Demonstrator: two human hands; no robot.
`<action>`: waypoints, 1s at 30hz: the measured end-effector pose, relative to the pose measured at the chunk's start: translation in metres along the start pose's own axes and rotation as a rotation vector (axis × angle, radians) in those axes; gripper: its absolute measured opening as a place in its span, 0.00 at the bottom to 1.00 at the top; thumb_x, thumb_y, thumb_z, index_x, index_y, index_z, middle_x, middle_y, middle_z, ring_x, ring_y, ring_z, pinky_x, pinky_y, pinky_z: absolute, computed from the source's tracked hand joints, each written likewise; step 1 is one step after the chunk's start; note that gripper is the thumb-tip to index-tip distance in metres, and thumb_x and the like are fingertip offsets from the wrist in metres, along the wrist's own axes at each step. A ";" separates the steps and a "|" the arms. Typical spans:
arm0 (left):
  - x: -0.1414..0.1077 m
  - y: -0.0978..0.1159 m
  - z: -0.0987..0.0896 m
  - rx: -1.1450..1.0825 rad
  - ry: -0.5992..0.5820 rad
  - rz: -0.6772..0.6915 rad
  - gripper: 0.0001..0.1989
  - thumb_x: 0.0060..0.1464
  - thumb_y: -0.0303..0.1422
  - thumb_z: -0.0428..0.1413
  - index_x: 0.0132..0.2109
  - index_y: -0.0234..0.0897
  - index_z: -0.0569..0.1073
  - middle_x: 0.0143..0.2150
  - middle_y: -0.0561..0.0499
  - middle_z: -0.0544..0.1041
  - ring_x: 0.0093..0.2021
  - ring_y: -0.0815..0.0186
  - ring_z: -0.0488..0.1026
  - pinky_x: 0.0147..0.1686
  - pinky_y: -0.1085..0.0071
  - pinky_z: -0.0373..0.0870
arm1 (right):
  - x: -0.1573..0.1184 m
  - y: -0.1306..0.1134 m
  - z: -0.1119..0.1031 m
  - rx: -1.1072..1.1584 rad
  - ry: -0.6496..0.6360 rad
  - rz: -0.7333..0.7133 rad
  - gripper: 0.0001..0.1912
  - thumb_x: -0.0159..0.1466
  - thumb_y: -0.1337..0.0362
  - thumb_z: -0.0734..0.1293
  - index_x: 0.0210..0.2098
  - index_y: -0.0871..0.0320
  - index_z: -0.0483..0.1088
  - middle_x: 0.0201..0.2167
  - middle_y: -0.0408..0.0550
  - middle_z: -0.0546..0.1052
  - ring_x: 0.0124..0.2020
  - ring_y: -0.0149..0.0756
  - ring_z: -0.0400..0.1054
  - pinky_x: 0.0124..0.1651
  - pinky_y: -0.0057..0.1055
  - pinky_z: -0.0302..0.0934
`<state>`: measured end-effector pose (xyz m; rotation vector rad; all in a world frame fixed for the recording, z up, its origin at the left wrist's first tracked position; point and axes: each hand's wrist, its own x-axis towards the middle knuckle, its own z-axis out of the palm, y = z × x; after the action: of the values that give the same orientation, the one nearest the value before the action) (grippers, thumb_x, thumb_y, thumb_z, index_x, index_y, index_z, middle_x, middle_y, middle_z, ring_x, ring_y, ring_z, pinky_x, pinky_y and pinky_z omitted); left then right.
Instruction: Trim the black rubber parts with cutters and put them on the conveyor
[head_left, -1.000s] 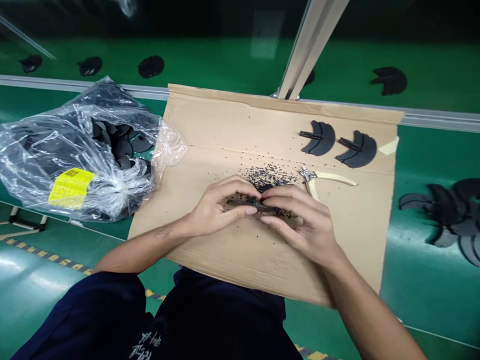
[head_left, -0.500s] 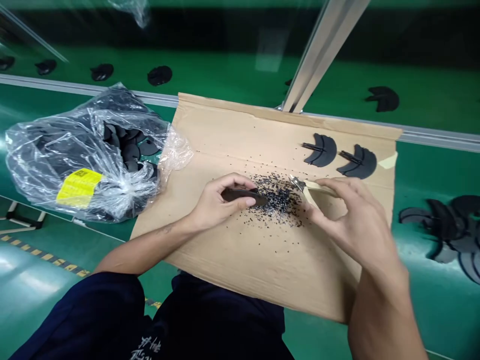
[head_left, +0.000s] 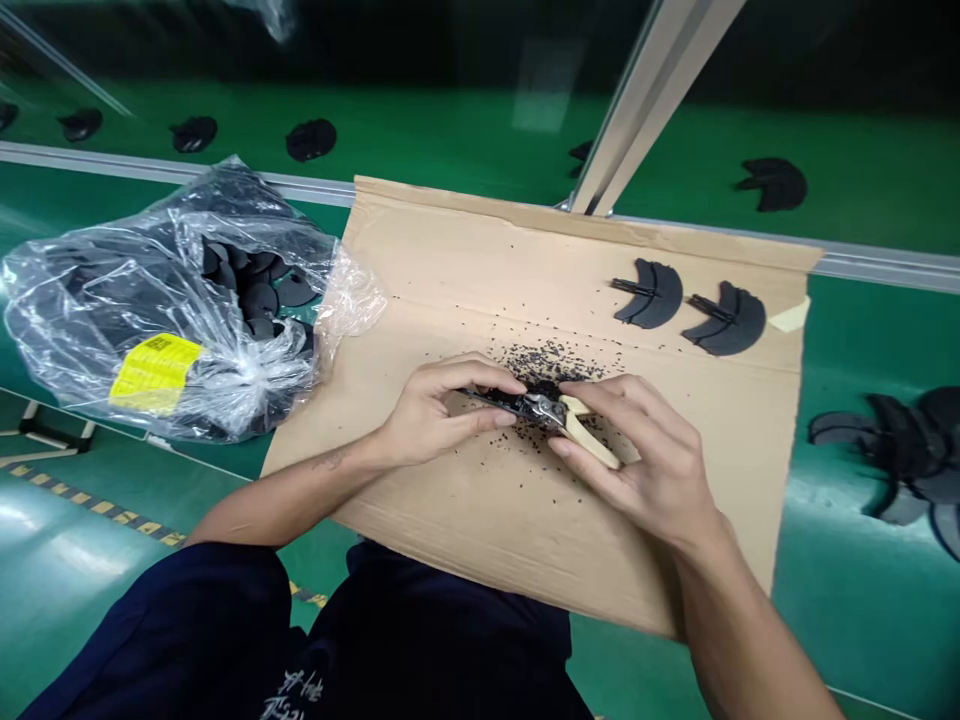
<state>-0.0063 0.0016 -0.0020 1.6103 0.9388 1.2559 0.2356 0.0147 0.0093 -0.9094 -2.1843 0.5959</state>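
Flush cutters in the right hand, seen from above, with their cream handles slanting toward the lower right. Their steel head touches or overlaps the end of a slim black moulded part held in the left hand. The part's long axis runs almost level across the view, tilting slightly down toward the cutters, and the left hand lies nearer its other end. The left thumb and fingers close around the part in a pinch; the right hand is curled firmly around the handles. Both hands lie just above a creased cardboard sheet on a green worktop. Black plastic crumbs form a loose heap just beyond the hands. Two crescent-shaped black parts lie at the sheet's upper right. The fingers and cutter head hide the contact point, so whether the jaws grip the part cannot be told.
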 end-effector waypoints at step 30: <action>-0.001 0.004 -0.003 0.303 -0.090 0.169 0.14 0.59 0.29 0.64 0.52 0.38 0.79 0.42 0.47 0.82 0.42 0.69 0.78 0.43 0.72 0.78 | -0.001 0.001 0.008 -0.155 0.083 0.045 0.15 0.65 0.63 0.72 0.51 0.56 0.75 0.37 0.52 0.79 0.35 0.39 0.74 0.35 0.36 0.69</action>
<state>-0.0094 -0.0002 0.0017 2.0015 0.9884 1.1842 0.2307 0.0139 0.0027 -1.0481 -2.1629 0.4071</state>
